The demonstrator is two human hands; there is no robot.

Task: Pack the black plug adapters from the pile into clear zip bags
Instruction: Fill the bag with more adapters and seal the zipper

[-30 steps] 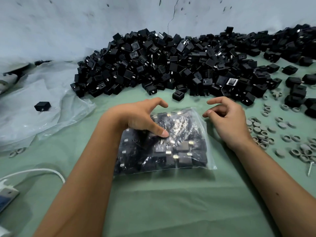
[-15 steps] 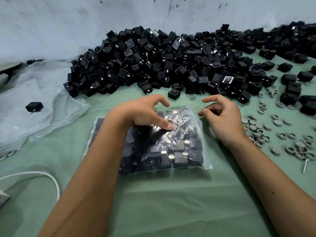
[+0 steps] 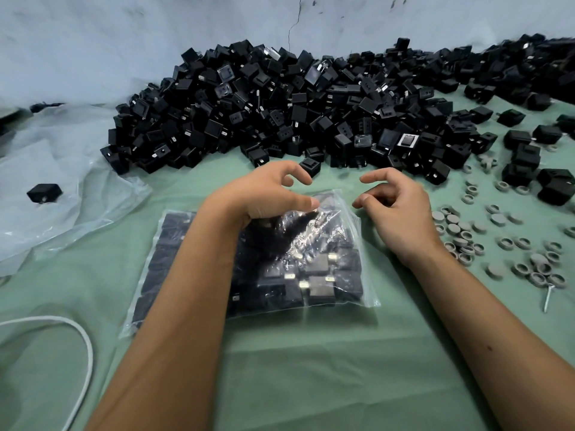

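Basically seal step: zip bag of adapters lies flat under left hand; right hand just beside its mouth; both loosely curled, holding nothing; pinch the zip end-to-end, expel air first.

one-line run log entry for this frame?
stage: bag filled | zip bag: flat on cloth | left hand: over bag top, holding nothing | right hand: beside bag, empty | adapter pile: behind
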